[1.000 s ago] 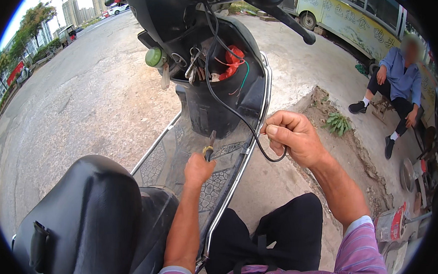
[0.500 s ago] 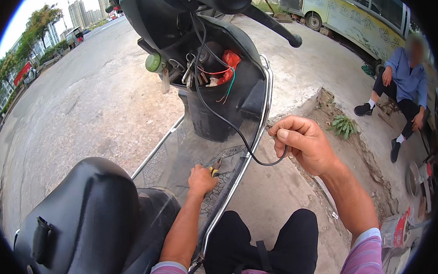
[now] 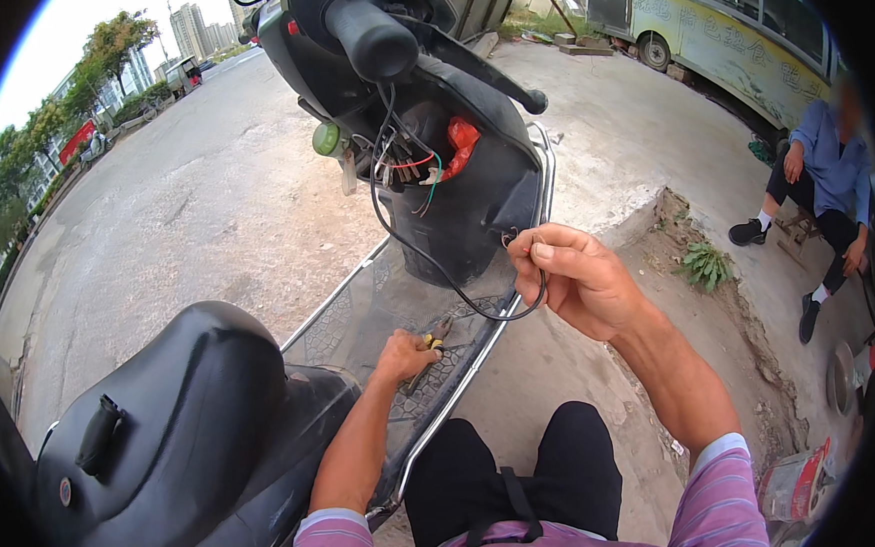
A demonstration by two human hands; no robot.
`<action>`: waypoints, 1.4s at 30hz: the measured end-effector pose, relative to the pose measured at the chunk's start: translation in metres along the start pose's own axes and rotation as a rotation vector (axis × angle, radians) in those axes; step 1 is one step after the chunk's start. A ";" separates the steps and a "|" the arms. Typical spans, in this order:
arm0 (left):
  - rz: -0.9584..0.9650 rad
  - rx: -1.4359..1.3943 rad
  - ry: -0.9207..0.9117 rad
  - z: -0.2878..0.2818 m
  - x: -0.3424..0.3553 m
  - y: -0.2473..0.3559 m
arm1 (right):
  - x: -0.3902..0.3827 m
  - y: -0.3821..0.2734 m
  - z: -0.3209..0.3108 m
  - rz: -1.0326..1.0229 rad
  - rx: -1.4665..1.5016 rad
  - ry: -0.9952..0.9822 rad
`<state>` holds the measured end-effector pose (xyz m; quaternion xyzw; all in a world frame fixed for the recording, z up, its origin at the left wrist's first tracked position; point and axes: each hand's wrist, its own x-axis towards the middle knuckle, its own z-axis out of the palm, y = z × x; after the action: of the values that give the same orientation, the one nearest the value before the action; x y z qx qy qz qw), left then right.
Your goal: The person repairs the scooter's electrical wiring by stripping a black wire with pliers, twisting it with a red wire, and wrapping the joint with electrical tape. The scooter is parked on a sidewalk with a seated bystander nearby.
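A black scooter [image 3: 453,202] stands in front of me with its front panel open and a bundle of coloured wires [image 3: 406,165] showing. A black cable [image 3: 437,263] hangs from that bundle and loops up to my right hand [image 3: 578,280], which pinches its bare end. My left hand [image 3: 402,356] rests low on the footboard [image 3: 360,318], closed around a small pair of pliers [image 3: 432,339] with yellow on the handles.
The scooter's black seat [image 3: 167,430] fills the lower left. A person in blue [image 3: 822,170] sits at the right near an old bus [image 3: 733,25]. Broken earth with a weed [image 3: 702,262] runs along the right. A road [image 3: 183,209] lies to the left.
My view has dropped closer to the scooter. My right hand has lifted the cable end and turned it toward me. My left hand stays on the footboard with the pliers.
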<state>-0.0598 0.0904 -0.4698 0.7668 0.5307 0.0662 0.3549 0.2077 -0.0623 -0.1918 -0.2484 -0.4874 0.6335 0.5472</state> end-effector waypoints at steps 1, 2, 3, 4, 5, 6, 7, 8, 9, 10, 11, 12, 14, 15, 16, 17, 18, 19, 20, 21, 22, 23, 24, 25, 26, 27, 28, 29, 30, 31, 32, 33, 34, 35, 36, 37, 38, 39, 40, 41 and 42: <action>0.026 0.036 -0.021 -0.002 -0.001 0.001 | 0.000 -0.002 0.001 -0.002 -0.026 -0.003; 0.051 0.071 -0.042 -0.004 -0.003 0.002 | 0.001 -0.004 0.004 -0.003 -0.053 -0.007; 0.067 0.128 -0.037 -0.004 -0.007 0.003 | 0.002 -0.006 0.006 -0.004 -0.079 -0.014; 0.079 0.195 -0.030 -0.007 -0.014 0.010 | 0.002 -0.009 0.009 -0.011 -0.105 -0.012; 0.088 0.258 -0.030 -0.011 -0.027 0.024 | 0.001 -0.011 0.012 -0.011 -0.129 -0.007; 0.046 0.413 -0.015 -0.019 -0.035 0.039 | 0.002 -0.011 0.014 -0.011 -0.152 -0.004; 0.060 0.448 0.014 -0.036 -0.050 0.065 | 0.002 -0.012 0.015 -0.029 -0.173 -0.009; 0.074 0.482 0.042 -0.056 -0.066 0.094 | 0.002 -0.011 0.015 -0.047 -0.194 -0.012; 0.092 0.516 0.069 -0.077 -0.083 0.122 | 0.002 -0.012 0.015 -0.066 -0.218 -0.013; 0.127 0.548 0.058 -0.095 -0.099 0.147 | 0.005 -0.010 0.013 -0.080 -0.195 -0.026; 0.167 0.577 0.047 -0.111 -0.114 0.170 | 0.006 -0.008 0.013 -0.086 -0.195 -0.025; 0.210 0.633 0.028 -0.125 -0.129 0.192 | 0.006 -0.009 0.012 -0.094 -0.201 -0.012; 0.293 0.750 0.000 -0.156 -0.161 0.222 | 0.008 -0.014 0.013 -0.121 -0.244 0.008; 0.362 0.712 -0.015 -0.166 -0.163 0.221 | 0.008 -0.015 0.010 -0.114 -0.251 0.025; 0.417 0.681 -0.023 -0.180 -0.171 0.219 | 0.007 -0.018 0.010 -0.111 -0.249 0.029; 0.471 0.645 -0.034 -0.191 -0.177 0.214 | 0.006 -0.020 0.012 -0.104 -0.249 0.035; 0.510 0.629 0.020 -0.200 -0.175 0.205 | 0.006 -0.023 0.013 -0.108 -0.308 0.047; 0.538 0.611 0.075 -0.208 -0.171 0.191 | 0.006 -0.026 0.016 -0.109 -0.361 0.053; 0.575 0.594 0.130 -0.213 -0.165 0.179 | 0.008 -0.029 0.017 -0.114 -0.421 0.065; 0.587 0.560 0.187 -0.216 -0.161 0.168 | 0.012 -0.028 0.016 -0.244 -0.561 0.077; 0.608 0.522 0.247 -0.219 -0.155 0.163 | 0.016 -0.028 0.013 -0.379 -0.710 0.093; 0.629 0.484 0.305 -0.222 -0.151 0.159 | 0.018 -0.029 0.012 -0.513 -0.860 0.109; 0.606 0.460 0.351 -0.225 -0.148 0.155 | 0.019 -0.032 0.013 -0.512 -0.837 0.118; 0.613 0.429 0.375 -0.227 -0.146 0.148 | 0.021 -0.033 0.017 -0.511 -0.814 0.121; 0.619 0.398 0.399 -0.230 -0.143 0.140 | 0.023 -0.035 0.019 -0.510 -0.791 0.124; 0.625 0.367 0.422 -0.234 -0.139 0.132 | 0.025 -0.036 0.020 -0.461 -0.764 0.118; 0.606 0.362 0.451 -0.236 -0.137 0.127 | 0.027 -0.035 0.020 -0.403 -0.738 0.108; 0.572 0.318 0.473 -0.240 -0.134 0.124 | 0.030 -0.033 0.021 -0.345 -0.711 0.098; 0.536 0.275 0.494 -0.246 -0.131 0.123 | 0.033 -0.031 0.021 -0.314 -0.682 0.096; 0.501 0.232 0.513 -0.250 -0.129 0.123 | 0.037 -0.029 0.019 -0.282 -0.654 0.097; 0.489 0.166 0.541 -0.251 -0.126 0.122 | 0.040 -0.027 0.020 -0.250 -0.625 0.097; 0.485 0.150 0.565 -0.252 -0.123 0.121 | 0.044 -0.027 0.021 -0.257 -0.645 0.084; 0.479 0.134 0.583 -0.251 -0.121 0.120 | 0.047 -0.026 0.023 -0.261 -0.662 0.075; 0.473 0.118 0.601 -0.249 -0.119 0.120 | 0.050 -0.025 0.025 -0.265 -0.679 0.064; 0.420 0.109 0.606 -0.247 -0.120 0.122 | 0.054 -0.024 0.027 -0.275 -0.685 0.047; 0.414 0.109 0.619 -0.245 -0.118 0.119 | 0.059 -0.025 0.032 -0.287 -0.689 0.024; 0.409 0.109 0.633 -0.242 -0.115 0.115 | 0.063 -0.025 0.036 -0.298 -0.693 0.001; 0.404 0.108 0.647 -0.240 -0.114 0.112 | 0.065 -0.025 0.039 -0.278 -0.739 0.004; 0.401 0.106 0.640 -0.240 -0.114 0.113 | 0.067 -0.026 0.042 -0.265 -0.783 0.010; 0.399 0.102 0.633 -0.240 -0.115 0.113 | 0.069 -0.026 0.045 -0.253 -0.829 0.016; 0.397 0.098 0.626 -0.240 -0.115 0.114 | 0.071 -0.026 0.047 -0.244 -0.833 0.016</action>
<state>-0.1359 0.0834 -0.1906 0.8135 0.4570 0.3394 0.1188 0.1600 -0.0135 -0.1343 -0.3938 -0.7228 0.3115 0.4748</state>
